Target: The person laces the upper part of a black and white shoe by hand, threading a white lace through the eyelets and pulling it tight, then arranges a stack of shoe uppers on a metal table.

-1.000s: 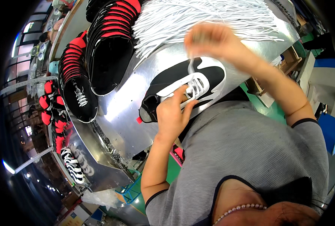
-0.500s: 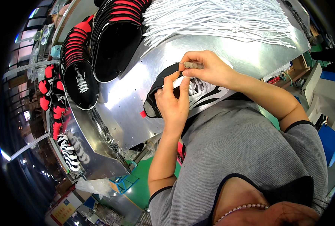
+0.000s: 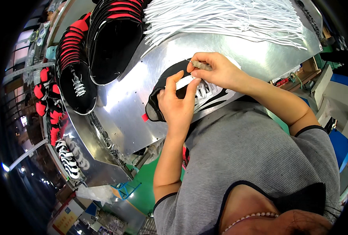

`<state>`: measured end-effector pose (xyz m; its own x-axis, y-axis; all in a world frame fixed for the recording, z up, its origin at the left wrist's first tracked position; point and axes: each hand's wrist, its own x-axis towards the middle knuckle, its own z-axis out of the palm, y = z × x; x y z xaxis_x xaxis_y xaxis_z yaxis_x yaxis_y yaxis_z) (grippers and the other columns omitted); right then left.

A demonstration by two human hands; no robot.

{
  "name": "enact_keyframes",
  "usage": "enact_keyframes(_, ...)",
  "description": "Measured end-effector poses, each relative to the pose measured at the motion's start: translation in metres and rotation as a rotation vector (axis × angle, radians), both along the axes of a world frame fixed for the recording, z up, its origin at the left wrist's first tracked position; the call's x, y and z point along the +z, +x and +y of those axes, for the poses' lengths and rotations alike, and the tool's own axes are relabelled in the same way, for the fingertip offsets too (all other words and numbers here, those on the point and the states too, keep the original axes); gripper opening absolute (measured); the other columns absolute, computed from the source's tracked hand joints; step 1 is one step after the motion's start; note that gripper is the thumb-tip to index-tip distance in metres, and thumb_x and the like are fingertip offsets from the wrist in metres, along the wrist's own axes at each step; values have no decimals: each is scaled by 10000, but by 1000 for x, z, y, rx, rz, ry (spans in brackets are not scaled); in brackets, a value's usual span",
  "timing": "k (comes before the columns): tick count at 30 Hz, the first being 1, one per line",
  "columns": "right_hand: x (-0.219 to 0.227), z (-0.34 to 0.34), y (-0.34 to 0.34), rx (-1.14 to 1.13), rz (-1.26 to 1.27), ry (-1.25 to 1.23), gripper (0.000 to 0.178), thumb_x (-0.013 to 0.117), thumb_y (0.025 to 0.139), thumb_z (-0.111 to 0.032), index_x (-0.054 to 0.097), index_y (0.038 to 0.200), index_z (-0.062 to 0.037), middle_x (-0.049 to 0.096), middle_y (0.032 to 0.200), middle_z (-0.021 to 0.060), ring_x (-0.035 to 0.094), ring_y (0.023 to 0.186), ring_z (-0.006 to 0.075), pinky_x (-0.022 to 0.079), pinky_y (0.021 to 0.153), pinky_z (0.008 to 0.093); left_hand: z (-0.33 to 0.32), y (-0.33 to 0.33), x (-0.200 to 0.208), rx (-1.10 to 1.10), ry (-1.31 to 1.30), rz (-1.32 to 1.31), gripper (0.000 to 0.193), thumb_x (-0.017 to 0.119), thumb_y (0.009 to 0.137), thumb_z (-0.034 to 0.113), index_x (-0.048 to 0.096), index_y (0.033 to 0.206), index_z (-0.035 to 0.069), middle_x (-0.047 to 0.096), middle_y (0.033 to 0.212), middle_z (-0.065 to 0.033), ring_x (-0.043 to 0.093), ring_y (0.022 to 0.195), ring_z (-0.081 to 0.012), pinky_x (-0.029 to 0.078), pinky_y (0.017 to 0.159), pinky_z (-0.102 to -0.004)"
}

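A black, white and grey shoe upper [image 3: 170, 74] with a red tab lies on the metal tabletop [image 3: 119, 117] in front of me. White lacing [image 3: 205, 91] crosses its front. My left hand [image 3: 177, 102] grips the upper near its collar, thumb and forefinger parted beside a flat white strip [image 3: 185, 81]; its other fingers are partly hidden. In my right hand [image 3: 221, 72] is a thin metal hook tool [image 3: 201, 65] with a wrapped, tan handle. The right fingertips and my left thumb come close together at the strip's end, so the exact contact there is hidden.
A thick pile of white shoelaces [image 3: 224, 21] covers the far side of the table. Nested black and red shoe uppers [image 3: 115, 47] stand at the far left, with a second row [image 3: 78, 82] beside them. More red and black pieces [image 3: 44, 92] hang along the left edge.
My left thumb and forefinger have spread further apart, and more of the white strip shows between them. The table's stacks sit slightly further left in view.
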<state>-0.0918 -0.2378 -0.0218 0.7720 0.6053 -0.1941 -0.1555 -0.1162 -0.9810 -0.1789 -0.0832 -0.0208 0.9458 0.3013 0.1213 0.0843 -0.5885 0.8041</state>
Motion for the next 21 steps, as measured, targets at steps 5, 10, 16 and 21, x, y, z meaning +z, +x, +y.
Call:
enact_keyframes(5,5,-5,-1,17,-100,-59,159,615,922,-131,605,1024,-10,629,855,24,587,803,83,458,695,244,-2,1,-3,-3,28,-39,343,800,778,254,672,1044,79,683,824,-93,573,716,-259,438,722,-359)
enact_keyframes(10,15,-28,-15,-90,-331,-137,193,616,923,-203,571,994,-29,658,792,122,622,673,252,472,622,341,-3,-1,-3,5,22,-41,348,804,768,236,671,1051,82,688,845,-93,573,734,-258,441,730,-357)
enact_keyframes(16,21,-34,-14,75,-542,-311,129,627,917,-161,568,942,-49,646,772,96,626,682,272,473,613,345,-3,-1,2,1,38,-31,359,797,773,210,664,1072,62,682,850,-85,566,752,-241,438,729,-350)
enact_keyframes(21,14,-29,-5,144,-728,-345,129,650,885,-164,572,911,-64,636,745,73,614,656,270,460,591,373,-5,-2,6,-33,70,-46,366,791,777,194,656,1078,37,680,880,-90,563,732,-236,431,718,-342)
